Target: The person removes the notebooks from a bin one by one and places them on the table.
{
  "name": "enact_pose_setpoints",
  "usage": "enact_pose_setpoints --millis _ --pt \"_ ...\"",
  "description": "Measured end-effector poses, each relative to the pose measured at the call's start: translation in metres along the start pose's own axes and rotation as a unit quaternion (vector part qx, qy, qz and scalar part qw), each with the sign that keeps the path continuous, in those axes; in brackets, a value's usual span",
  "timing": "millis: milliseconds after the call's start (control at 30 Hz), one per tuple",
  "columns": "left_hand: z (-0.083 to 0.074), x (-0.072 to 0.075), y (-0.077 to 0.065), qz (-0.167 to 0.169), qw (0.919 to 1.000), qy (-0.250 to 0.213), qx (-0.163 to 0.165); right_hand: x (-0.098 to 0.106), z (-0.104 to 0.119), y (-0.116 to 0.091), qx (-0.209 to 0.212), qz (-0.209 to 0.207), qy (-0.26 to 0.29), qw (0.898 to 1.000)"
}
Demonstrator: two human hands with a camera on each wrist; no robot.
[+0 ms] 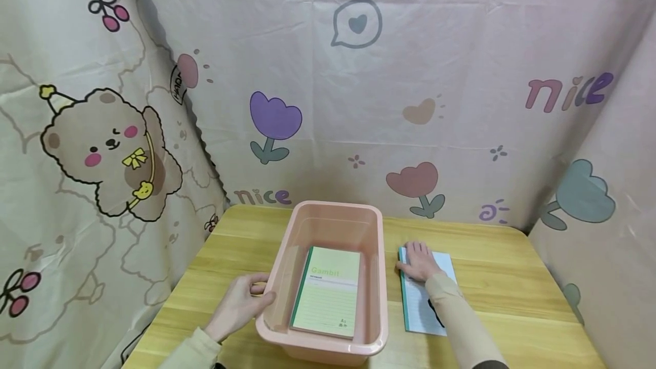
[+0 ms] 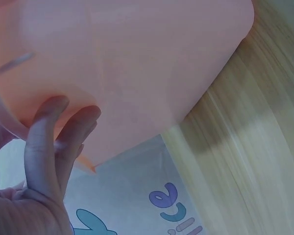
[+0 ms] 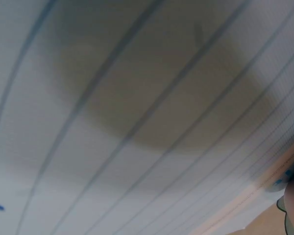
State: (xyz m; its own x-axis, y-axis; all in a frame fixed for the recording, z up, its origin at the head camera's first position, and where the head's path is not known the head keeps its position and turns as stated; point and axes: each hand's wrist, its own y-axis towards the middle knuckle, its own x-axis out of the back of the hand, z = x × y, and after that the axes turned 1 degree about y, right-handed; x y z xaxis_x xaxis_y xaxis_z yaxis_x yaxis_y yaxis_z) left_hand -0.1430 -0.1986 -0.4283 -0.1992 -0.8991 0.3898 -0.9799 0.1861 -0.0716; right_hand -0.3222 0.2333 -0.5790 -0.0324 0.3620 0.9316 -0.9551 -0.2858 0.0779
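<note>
A pink plastic bin (image 1: 381, 283) stands on the table, its left rim gripped by my left hand (image 1: 240, 305). In the left wrist view the fingers (image 2: 39, 152) press against the bin's outer wall (image 2: 157, 63). Inside the bin lies a pale green notebook (image 1: 328, 309) with a dark green spine, marked "Gambit". To the right of the bin, a light blue lined notebook (image 1: 417, 312) with a teal spine lies on the table. My right hand (image 1: 420, 262) rests on its upper part, fingers spread. The right wrist view is filled by the lined cover (image 3: 137, 137), close up.
The wooden table (image 1: 517, 289) extends on both sides of the bin. A patterned curtain (image 1: 353, 101) hangs behind it, with further cloth at left (image 1: 77, 255) and right (image 1: 625, 266).
</note>
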Motion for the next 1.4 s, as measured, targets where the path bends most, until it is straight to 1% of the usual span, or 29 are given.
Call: enact_pose_setpoints --millis 200,467,600,700,833,967,1067,1133,1233,1400 --pt "-0.002 -0.002 0.000 -0.008 0.9999 0.005 0.006 0.003 -0.005 0.000 0.003 0.004 0.003 1.000" --pt "-0.003 -0.001 0.003 -0.006 0.9998 0.008 -0.017 0.005 -0.014 0.004 0.011 -0.002 0.014 1.000" --pt "-0.003 0.000 0.003 -0.004 0.9999 0.008 -0.012 0.005 -0.013 0.007 0.008 -0.008 0.022 1.000" --pt "-0.003 0.000 0.003 0.000 1.0000 0.005 -0.007 0.008 -0.009 0.006 -0.006 -0.002 0.015 1.000" --pt "0.000 0.000 0.001 0.002 1.0000 0.005 -0.003 0.016 0.001 0.006 -0.026 0.006 -0.031 0.999" --pt "0.001 0.002 -0.001 -0.001 1.0000 0.007 -0.002 0.033 0.022 0.006 -0.056 0.017 -0.058 0.997" --pt "0.000 0.003 -0.002 -0.001 1.0000 0.008 0.000 0.049 0.040 0.005 -0.076 0.029 -0.043 0.996" --pt "0.001 0.003 -0.002 -0.001 1.0000 0.007 0.005 0.057 0.049 0.003 -0.086 0.037 -0.029 0.995" --pt "0.001 0.003 -0.003 -0.001 1.0000 0.003 0.008 0.065 0.058 0.000 -0.099 0.050 -0.009 0.994" --pt "0.003 0.003 -0.002 -0.003 1.0000 0.001 -0.003 0.077 0.071 -0.006 -0.113 0.060 0.021 0.992"
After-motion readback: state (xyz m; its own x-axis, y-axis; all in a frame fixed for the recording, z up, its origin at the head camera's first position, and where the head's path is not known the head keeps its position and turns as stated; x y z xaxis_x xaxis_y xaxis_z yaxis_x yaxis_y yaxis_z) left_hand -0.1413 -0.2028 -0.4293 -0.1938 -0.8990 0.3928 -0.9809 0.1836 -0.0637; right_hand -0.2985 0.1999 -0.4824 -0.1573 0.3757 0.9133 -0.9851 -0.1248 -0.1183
